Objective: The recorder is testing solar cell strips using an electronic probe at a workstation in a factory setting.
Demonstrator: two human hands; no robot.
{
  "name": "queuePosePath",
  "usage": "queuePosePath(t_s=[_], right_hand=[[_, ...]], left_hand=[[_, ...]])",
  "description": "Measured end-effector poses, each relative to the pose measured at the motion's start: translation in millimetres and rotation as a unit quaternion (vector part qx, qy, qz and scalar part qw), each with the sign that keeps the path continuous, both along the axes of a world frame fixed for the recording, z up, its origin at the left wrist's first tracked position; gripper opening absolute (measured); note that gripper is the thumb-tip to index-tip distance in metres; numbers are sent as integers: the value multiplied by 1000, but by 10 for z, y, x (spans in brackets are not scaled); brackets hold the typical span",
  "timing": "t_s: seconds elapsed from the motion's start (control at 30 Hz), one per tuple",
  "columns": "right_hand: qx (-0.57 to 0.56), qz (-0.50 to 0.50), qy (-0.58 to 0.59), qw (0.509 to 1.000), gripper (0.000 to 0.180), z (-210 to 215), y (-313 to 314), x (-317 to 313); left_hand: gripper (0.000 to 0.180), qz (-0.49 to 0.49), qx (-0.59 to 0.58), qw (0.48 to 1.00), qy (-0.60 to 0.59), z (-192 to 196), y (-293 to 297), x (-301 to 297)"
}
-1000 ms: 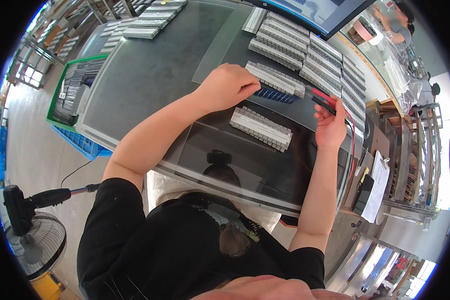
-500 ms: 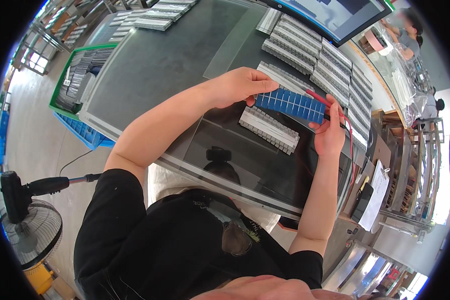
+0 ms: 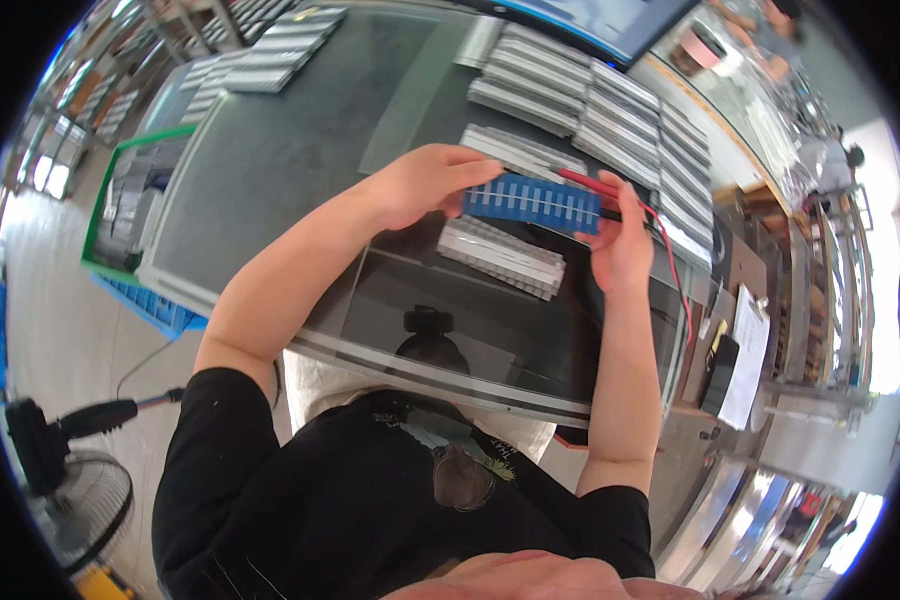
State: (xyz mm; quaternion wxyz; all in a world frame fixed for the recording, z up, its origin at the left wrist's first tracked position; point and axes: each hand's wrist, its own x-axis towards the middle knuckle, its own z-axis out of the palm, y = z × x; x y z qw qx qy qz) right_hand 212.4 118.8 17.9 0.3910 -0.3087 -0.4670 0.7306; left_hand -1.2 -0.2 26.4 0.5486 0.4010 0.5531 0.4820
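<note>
Between my two hands is a narrow blue solar panel [image 3: 532, 203] with rows of cells and pale lines, held nearly level above the table. My left hand [image 3: 420, 188] pinches its left end, thumb and fingers closed on the edge. At the right end my right hand [image 3: 622, 250] grips the panel, with a red test probe [image 3: 582, 180] and a black one [image 3: 610, 214] also between its fingers. Under the panel, a grey-white stack of strips [image 3: 500, 258] lies on the dark glass. Another row of strips [image 3: 515, 150] lies just behind the panel.
Several stacks of grey strips [image 3: 530, 85] fill the back right below a monitor [image 3: 610, 25]. A red cable [image 3: 682, 290] hangs along the table's right side. At left stands a green crate [image 3: 95, 235] of dark strips. A fan [image 3: 85, 500] is near my left arm; a clipboard [image 3: 748, 365] lies at right.
My view has turned, so the scene shifts left in the picture. The panel is now held more level, its right end raised relative to its left. Both hands keep hold of it.
</note>
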Motion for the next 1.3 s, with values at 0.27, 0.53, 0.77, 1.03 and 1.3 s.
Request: queuePosePath(t_s=[0.27, 0.53, 0.77, 1.03, 1.3], right_hand=[[33, -2, -66, 997, 28, -67, 65, -58], [-32, -70, 122, 989, 25, -258, 208, -88], [-25, 12, 73, 997, 28, -114, 65, -42], [-61, 46, 160, 984, 34, -86, 95, 69], [-88, 24, 168, 982, 33, -141, 147, 69]], left_hand=[[26, 52, -5, 993, -107, 141, -105, 268], [27, -183, 0, 983, -17, 727, 759, 1859], [31, -262, -6, 964, 50, 141, 1639, 3719], [27, -292, -60, 952, 61, -620, 2249, 4722], [37, -261, 153, 926, 226, -871, 2498, 4430]])
